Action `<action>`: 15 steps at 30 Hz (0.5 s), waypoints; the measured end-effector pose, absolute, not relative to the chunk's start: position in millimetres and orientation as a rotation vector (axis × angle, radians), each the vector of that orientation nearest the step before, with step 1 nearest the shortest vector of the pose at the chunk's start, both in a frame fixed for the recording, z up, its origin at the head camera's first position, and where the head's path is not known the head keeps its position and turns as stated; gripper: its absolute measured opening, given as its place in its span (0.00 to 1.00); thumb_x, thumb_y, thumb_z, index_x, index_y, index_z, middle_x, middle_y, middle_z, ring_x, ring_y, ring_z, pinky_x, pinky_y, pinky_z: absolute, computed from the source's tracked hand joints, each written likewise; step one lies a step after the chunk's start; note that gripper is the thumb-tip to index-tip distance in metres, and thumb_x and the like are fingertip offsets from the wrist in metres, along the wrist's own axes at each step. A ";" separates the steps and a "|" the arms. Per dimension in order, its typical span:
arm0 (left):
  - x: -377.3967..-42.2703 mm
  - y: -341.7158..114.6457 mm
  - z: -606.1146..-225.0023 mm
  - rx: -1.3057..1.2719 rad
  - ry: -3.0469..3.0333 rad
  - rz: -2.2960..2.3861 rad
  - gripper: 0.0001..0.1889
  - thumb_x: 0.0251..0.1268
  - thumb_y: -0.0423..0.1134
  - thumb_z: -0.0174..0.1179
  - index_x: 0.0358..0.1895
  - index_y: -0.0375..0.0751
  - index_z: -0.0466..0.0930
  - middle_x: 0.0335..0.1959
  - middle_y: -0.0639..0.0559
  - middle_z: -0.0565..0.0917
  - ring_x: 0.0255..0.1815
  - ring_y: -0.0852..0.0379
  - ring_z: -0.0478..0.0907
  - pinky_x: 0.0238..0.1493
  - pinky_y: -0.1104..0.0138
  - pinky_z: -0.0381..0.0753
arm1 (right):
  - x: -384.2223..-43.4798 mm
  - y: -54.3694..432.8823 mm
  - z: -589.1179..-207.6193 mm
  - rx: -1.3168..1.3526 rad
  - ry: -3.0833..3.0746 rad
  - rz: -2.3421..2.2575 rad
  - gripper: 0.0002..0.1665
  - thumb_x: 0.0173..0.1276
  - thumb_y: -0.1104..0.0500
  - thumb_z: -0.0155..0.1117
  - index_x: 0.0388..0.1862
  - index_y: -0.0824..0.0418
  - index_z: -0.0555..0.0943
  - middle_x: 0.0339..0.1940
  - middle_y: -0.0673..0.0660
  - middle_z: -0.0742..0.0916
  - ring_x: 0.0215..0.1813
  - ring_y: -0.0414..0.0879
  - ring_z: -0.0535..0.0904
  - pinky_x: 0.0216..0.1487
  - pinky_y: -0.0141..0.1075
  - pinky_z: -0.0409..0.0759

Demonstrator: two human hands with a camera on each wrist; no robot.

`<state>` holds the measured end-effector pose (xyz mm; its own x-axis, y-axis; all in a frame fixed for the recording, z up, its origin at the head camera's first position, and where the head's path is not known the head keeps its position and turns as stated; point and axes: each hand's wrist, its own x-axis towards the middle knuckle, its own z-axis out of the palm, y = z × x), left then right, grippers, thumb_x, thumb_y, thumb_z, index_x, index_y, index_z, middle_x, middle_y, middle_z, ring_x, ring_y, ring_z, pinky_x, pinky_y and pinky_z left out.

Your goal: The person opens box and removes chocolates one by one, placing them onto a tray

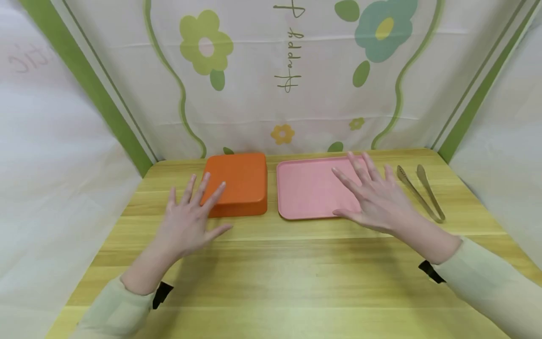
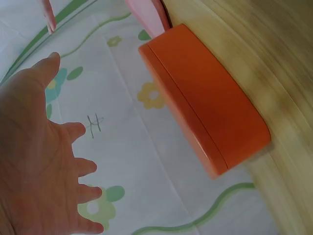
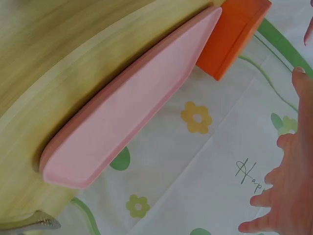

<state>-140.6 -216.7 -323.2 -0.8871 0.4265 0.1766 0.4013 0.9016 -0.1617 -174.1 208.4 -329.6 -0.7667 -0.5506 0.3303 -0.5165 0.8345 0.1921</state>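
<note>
My left hand [image 1: 186,226] hovers with fingers spread in front of an orange lidded box [image 1: 237,179], partly covering its left side in the head view. In the left wrist view the box [image 2: 205,98] stands apart from the hand [image 2: 39,161], and a seam runs along its side. My right hand [image 1: 377,200], also spread, is held above the right part of a shallow pink tray [image 1: 309,188]. The right wrist view shows a gap between this hand [image 3: 288,181] and the tray [image 3: 132,103]. Neither hand holds anything.
Metal tongs [image 1: 436,214] lie at the right of the wooden table [image 1: 296,282], their arms apart. A white cloth [image 1: 254,103] printed with flowers hangs behind the table's back edge. White sheets [image 1: 55,165] hang at both sides.
</note>
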 end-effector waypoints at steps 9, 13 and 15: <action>-152.4 -235.2 -320.9 -0.574 -2.878 0.171 0.48 0.62 0.75 0.44 0.80 0.59 0.38 0.79 0.42 0.40 0.77 0.36 0.37 0.63 0.30 0.42 | -194.0 195.5 -320.4 0.819 -2.630 -0.076 0.55 0.58 0.25 0.56 0.78 0.50 0.57 0.79 0.62 0.51 0.76 0.65 0.49 0.62 0.71 0.53; -154.5 -246.2 -320.1 -0.545 -2.903 0.179 0.48 0.62 0.75 0.43 0.79 0.59 0.38 0.79 0.42 0.40 0.76 0.35 0.37 0.63 0.30 0.41 | -202.4 187.6 -317.4 0.838 -2.645 -0.092 0.55 0.59 0.24 0.54 0.79 0.48 0.55 0.79 0.63 0.51 0.76 0.65 0.48 0.63 0.70 0.53; -155.4 -250.9 -319.5 -0.536 -2.912 0.178 0.48 0.62 0.75 0.44 0.80 0.59 0.40 0.79 0.42 0.40 0.77 0.35 0.37 0.64 0.30 0.39 | -205.6 183.5 -316.4 0.843 -2.661 -0.115 0.55 0.60 0.23 0.52 0.79 0.48 0.54 0.79 0.62 0.50 0.76 0.64 0.47 0.63 0.70 0.54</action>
<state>-155.4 -250.9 -319.5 -0.9200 0.3624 0.1493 0.3415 0.9281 -0.1483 -205.6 183.5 -316.4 -0.7635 -0.5717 0.3005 -0.5437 0.8200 0.1788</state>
